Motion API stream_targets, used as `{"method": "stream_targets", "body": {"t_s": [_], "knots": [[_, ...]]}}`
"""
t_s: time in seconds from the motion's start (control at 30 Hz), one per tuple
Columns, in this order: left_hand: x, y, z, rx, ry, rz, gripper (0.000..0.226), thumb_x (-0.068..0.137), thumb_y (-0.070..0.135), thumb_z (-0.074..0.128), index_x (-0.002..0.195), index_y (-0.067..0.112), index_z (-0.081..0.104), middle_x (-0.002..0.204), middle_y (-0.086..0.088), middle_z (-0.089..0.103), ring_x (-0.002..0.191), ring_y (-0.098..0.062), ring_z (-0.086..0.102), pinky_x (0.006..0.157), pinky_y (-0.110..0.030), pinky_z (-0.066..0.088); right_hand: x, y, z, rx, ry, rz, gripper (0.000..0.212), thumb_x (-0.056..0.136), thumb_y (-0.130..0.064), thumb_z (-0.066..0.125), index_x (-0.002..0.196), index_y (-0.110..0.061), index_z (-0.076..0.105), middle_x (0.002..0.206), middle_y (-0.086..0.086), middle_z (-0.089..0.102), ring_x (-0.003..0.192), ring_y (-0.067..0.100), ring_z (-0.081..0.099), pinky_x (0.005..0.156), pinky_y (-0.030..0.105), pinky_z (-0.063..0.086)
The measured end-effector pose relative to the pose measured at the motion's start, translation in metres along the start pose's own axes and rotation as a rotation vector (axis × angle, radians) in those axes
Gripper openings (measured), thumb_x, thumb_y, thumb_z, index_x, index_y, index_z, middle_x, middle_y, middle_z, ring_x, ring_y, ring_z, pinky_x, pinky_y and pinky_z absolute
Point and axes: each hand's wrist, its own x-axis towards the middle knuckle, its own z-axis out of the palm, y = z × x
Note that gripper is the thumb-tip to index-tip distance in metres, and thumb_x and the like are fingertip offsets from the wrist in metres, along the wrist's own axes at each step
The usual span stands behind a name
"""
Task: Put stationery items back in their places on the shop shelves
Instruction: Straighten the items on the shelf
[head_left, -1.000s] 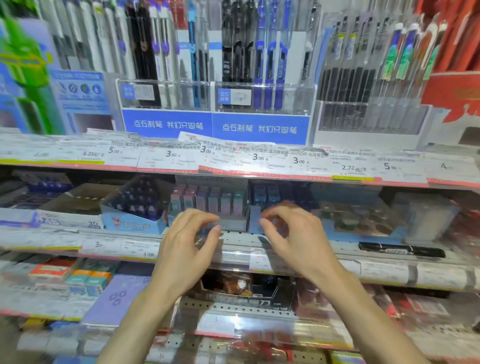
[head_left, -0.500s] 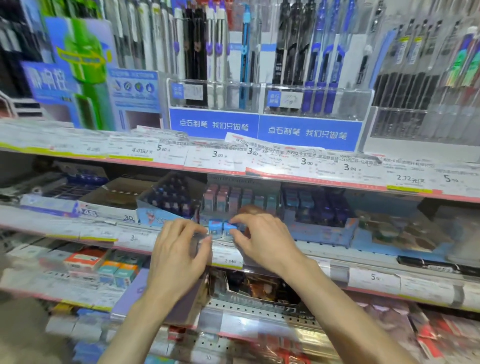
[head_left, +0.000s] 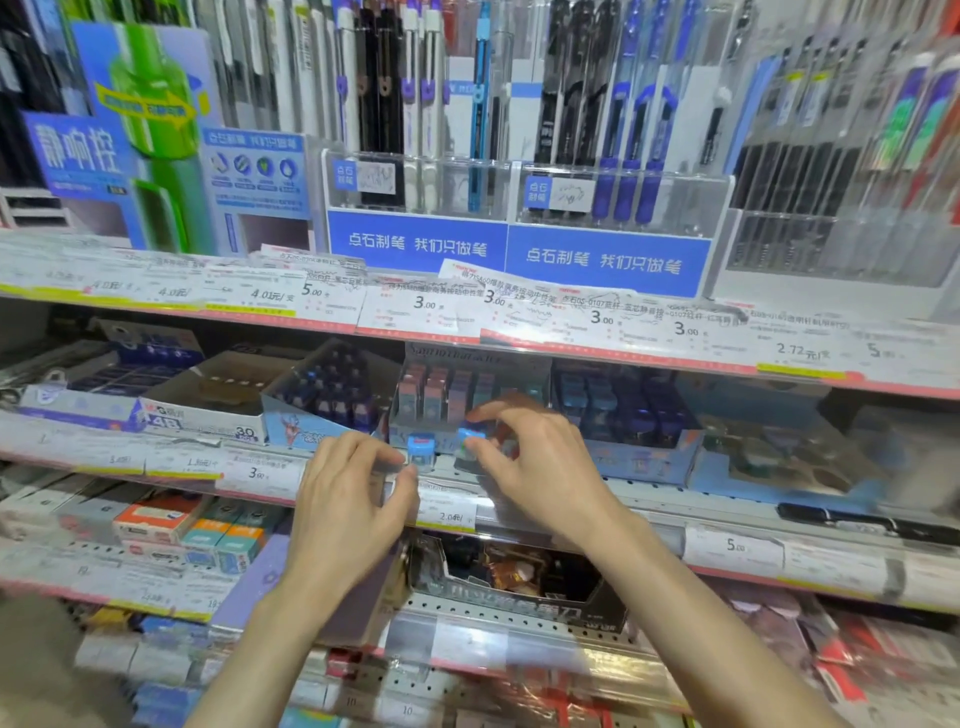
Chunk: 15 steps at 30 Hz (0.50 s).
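Two small blue stationery items stand at the front lip of the middle shelf (head_left: 649, 506), before a display box (head_left: 470, 387) of small pink and teal packs. My right hand (head_left: 540, 467) pinches the right blue item (head_left: 471, 439) between thumb and fingers. My left hand (head_left: 353, 493) has its curled fingertips and thumb at the left blue item (head_left: 420, 451); whether it grips the item is unclear.
Pens stand in clear racks (head_left: 519, 192) on the top shelf. Open boxes of small items (head_left: 327, 400) flank the display box. A black marker (head_left: 857, 522) lies on the shelf lip at right. Price labels line every shelf edge; lower shelves hold more boxes.
Both hands have moved in to the shelf front and the two blue items now show at their fingertips. The camera has swung left and closer.
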Motion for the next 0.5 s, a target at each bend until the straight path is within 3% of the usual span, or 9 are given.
{"method": "stream_targets", "body": {"t_s": [0.1, 0.3, 0.4, 0.5], "knots": [[0.002, 0.001, 0.000, 0.001, -0.007, -0.024, 0.023, 0.084, 0.047, 0.051, 0.083, 0.025, 0.059, 0.085, 0.014, 0.054, 0.089, -0.010, 0.047, 0.079, -0.028, 0.037, 0.000, 0.001, -0.018, 0.058, 0.027, 0.031, 0.029, 0.095, -0.039, 0.063, 0.120, -0.026, 0.068, 0.098, -0.014, 0.064, 0.080, 0.003, 0.055, 0.074, 0.020, 0.040], [0.003, 0.007, -0.001, 0.001, -0.005, -0.045, 0.020, 0.084, 0.045, 0.055, 0.079, 0.026, 0.055, 0.080, 0.017, 0.050, 0.086, -0.010, 0.045, 0.075, -0.027, 0.032, -0.001, 0.006, -0.022, 0.037, -0.076, 0.079, 0.030, 0.097, -0.039, 0.060, 0.121, -0.023, 0.069, 0.097, -0.011, 0.066, 0.082, 0.010, 0.061, 0.074, 0.025, 0.045], [0.003, 0.006, -0.001, 0.005, -0.004, -0.048, 0.022, 0.085, 0.046, 0.055, 0.078, 0.025, 0.055, 0.080, 0.015, 0.050, 0.086, -0.010, 0.045, 0.074, -0.027, 0.032, -0.004, 0.006, -0.012, 0.002, -0.094, 0.069, 0.030, 0.096, -0.038, 0.060, 0.119, -0.022, 0.070, 0.090, -0.008, 0.071, 0.079, 0.010, 0.063, 0.084, 0.032, 0.053], [0.002, 0.004, -0.002, 0.011, -0.008, -0.045, 0.023, 0.085, 0.047, 0.054, 0.080, 0.025, 0.055, 0.081, 0.014, 0.050, 0.087, -0.010, 0.044, 0.075, -0.026, 0.031, -0.005, 0.006, -0.003, -0.020, -0.106, 0.064, 0.037, 0.094, -0.045, 0.061, 0.122, -0.021, 0.067, 0.099, -0.006, 0.072, 0.090, 0.013, 0.065, 0.091, 0.038, 0.053]]}}
